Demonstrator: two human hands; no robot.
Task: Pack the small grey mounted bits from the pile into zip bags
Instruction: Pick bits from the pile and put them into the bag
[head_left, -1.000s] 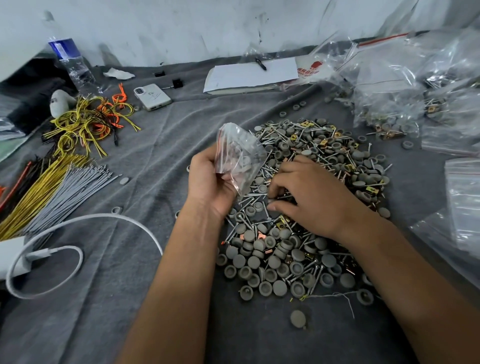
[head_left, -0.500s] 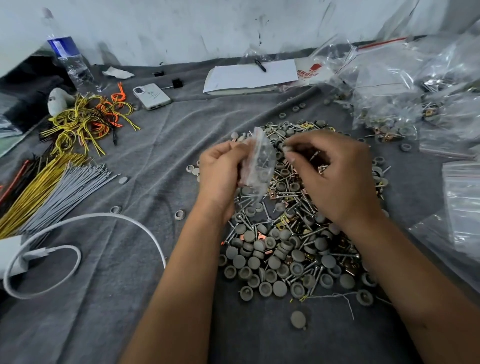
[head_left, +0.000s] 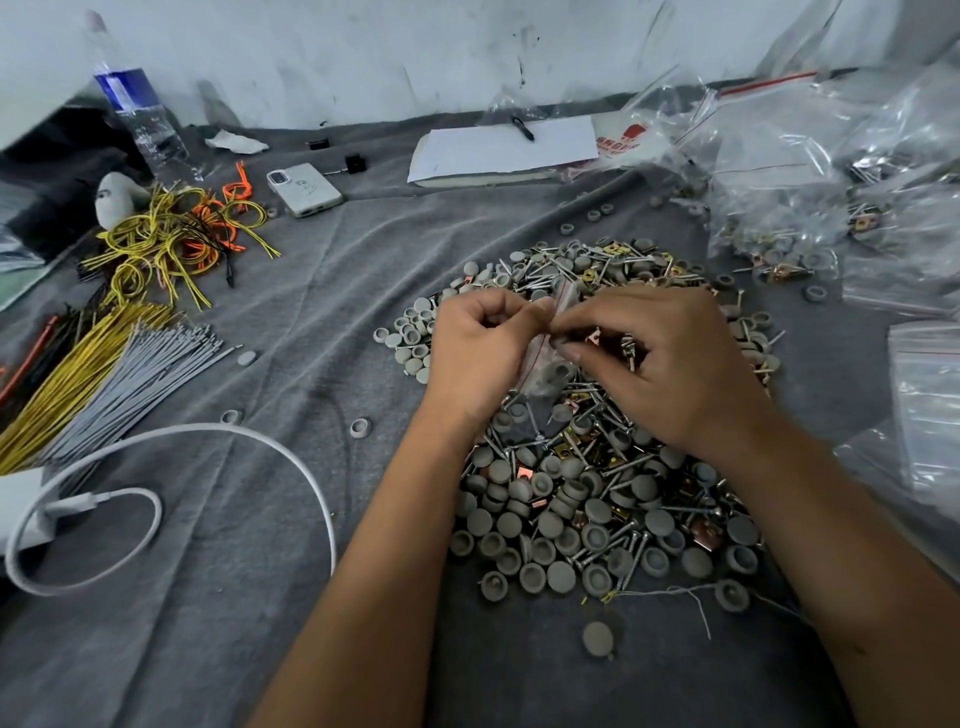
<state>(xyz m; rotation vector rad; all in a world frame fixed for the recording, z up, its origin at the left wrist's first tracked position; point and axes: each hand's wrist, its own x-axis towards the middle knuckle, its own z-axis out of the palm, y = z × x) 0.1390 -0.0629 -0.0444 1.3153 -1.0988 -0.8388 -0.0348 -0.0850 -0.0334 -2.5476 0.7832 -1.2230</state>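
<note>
A pile of small grey round bits (head_left: 582, 499), mixed with screws and copper clips, lies on the grey cloth (head_left: 270, 597) in the middle. Above the pile, both hands hold a small clear zip bag (head_left: 545, 364) with a red seal line. My left hand (head_left: 478, 348) pinches the bag's top edge from the left. My right hand (head_left: 660, 358) pinches the same edge from the right, fingertips meeting the left hand's. The bag hangs between the palms with a few grey bits visible inside. Most of the bag is hidden by the hands.
Clear bags (head_left: 810, 171), some filled, heap at the back right, and more zip bags (head_left: 930, 395) lie at the right edge. Yellow and grey wire bundles (head_left: 104, 374), a white charging cable (head_left: 171, 441), a phone (head_left: 304, 188), a water bottle (head_left: 140, 124) and a notepad (head_left: 498, 150) occupy the left and back.
My right hand left the pile and rose to the bag's mouth. Both hands came together and now pinch the bag's top edge; the bag hangs lower between them.
</note>
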